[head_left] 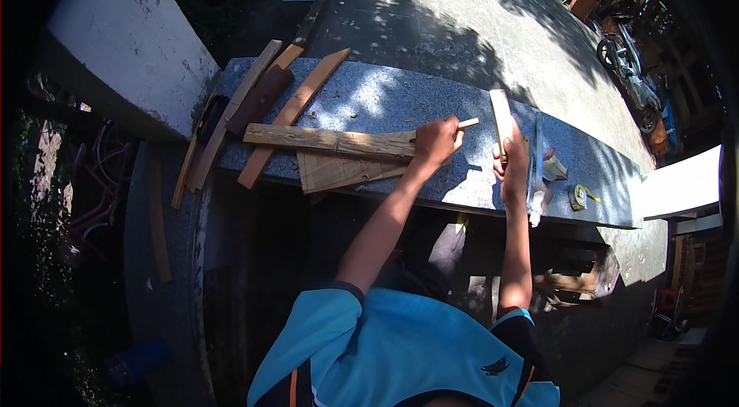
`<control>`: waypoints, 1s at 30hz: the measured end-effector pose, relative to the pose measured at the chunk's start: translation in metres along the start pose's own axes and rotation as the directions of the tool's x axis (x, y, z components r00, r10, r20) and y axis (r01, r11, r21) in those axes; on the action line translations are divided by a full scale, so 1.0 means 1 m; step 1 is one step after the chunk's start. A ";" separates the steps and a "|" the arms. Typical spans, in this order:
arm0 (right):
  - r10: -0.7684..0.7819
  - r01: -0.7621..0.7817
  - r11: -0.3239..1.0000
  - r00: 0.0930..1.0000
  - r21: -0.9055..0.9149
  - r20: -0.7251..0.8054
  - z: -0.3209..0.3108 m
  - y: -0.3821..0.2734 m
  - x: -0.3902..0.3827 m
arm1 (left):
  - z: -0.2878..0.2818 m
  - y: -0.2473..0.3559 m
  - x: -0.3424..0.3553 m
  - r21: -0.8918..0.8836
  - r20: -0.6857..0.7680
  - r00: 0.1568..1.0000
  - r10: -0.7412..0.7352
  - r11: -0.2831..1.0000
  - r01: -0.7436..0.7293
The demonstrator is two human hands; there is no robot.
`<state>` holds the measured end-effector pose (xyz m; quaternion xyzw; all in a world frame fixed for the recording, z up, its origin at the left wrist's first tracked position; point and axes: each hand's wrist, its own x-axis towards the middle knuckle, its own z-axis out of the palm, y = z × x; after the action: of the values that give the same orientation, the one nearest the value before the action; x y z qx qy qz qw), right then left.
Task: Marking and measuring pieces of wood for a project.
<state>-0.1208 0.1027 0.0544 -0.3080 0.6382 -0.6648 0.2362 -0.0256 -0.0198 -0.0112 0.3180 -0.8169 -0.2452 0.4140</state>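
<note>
My left hand (437, 142) is closed around a thin pale wooden stick (468, 123), whose end pokes out past the thumb side. It rests at the right end of a long, rough-edged wooden plank (331, 140) lying across the bench. Beneath that plank sits a wider wooden board (346, 171), partly covered. My right hand (513, 163) grips a short, flat, pale wooden block (501, 111), held upright to the right of the stick and apart from it. The lower part of the block is hidden by my fingers.
The speckled grey stone bench (446, 91) carries several wood strips (300, 114) at its left. A tape measure (578, 197) and a long narrow metal strip (538, 145) lie at the right. A white pillar (131, 37) stands far left; a motorcycle (627, 72) is parked beyond.
</note>
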 end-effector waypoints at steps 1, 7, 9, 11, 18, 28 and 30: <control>0.104 -0.062 0.978 0.973 -0.199 0.207 0.002 0.009 -0.008 | -0.001 -0.002 -0.001 0.031 0.032 0.999 -0.022 0.999 0.021; -0.027 0.147 0.944 0.927 0.297 -0.373 -0.036 -0.011 0.012 | 0.002 0.000 0.001 0.030 0.037 0.999 -0.022 0.999 0.021; -0.078 0.182 0.954 0.918 0.239 -0.390 -0.027 -0.009 0.009 | 0.003 0.001 0.003 0.047 0.044 0.998 -0.055 0.997 0.053; 0.045 -0.040 0.997 0.996 0.064 -0.076 -0.016 -0.006 -0.003 | 0.001 0.000 0.003 0.072 0.045 0.995 -0.090 0.994 0.087; -0.033 0.117 0.973 0.924 0.201 -0.382 -0.019 -0.008 0.011 | -0.002 0.003 0.006 0.060 0.045 0.995 -0.091 0.994 0.088; -0.027 0.084 0.979 0.957 0.187 -0.289 -0.017 0.028 -0.003 | -0.009 0.008 0.004 0.114 0.180 0.970 -0.166 0.983 0.147; 0.026 -0.002 0.992 0.981 -0.125 0.191 -0.015 0.038 -0.014 | -0.010 0.005 0.002 0.123 0.187 0.968 -0.165 0.982 0.144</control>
<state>-0.1249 0.1204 0.0151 -0.3804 0.6549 -0.5891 0.2816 -0.0195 -0.0190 -0.0010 0.3769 -0.8385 -0.2622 0.2934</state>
